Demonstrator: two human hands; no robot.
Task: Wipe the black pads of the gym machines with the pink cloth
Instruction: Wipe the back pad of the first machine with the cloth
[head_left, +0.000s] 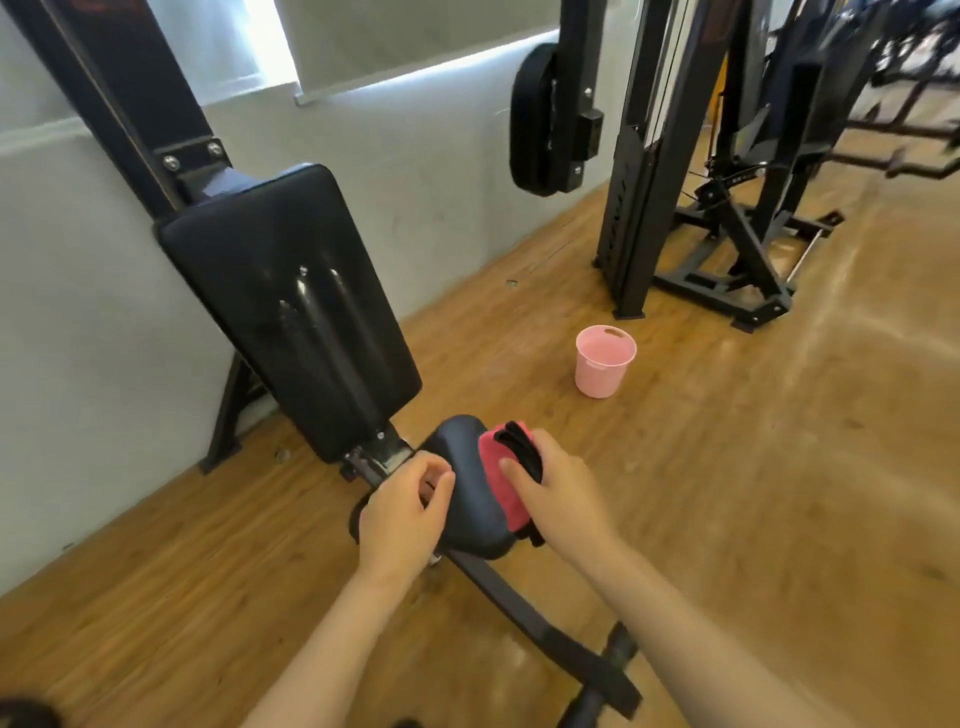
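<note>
Bucket (597, 382), contents unclear, stands apart; right hand (563, 488) clutches pink cloth (500, 486), left hand (402, 514) grips seat pad (470, 501).

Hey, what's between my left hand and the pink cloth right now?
Only a bare strip of the black seat pad, seen in the head view. The left hand sits at its left edge, and the right hand holds the pink cloth.
</note>
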